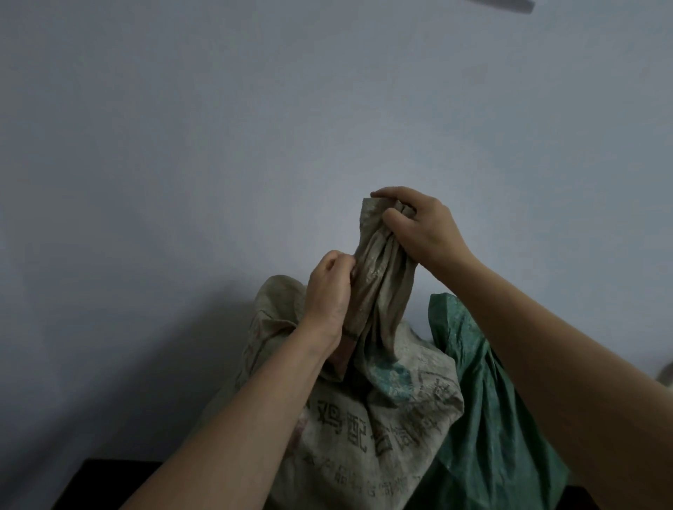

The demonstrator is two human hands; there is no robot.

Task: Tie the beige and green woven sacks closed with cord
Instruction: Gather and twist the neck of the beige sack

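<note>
Against grey wall, beige sack sits on dark worktop, toward its back edge; green sack touches its right side. Beige sack's mouth is gathered into upright neck. Right hand grips neck top; left hand seems to pinch it lower down, fingertips hidden.

Most of the frame is filled by a plain, pale blue-grey wall, on which no marks can be made out. Its lower left part is darkened by a broad, soft shadow. Along the bottom edge, at the lower left and lower right corners, a dark, nearly black table is seen. At the upper right corner a blurred grey bar is cut by the frame edge. A small pale object, too blurred to be identified, is seen at the right edge.
</note>
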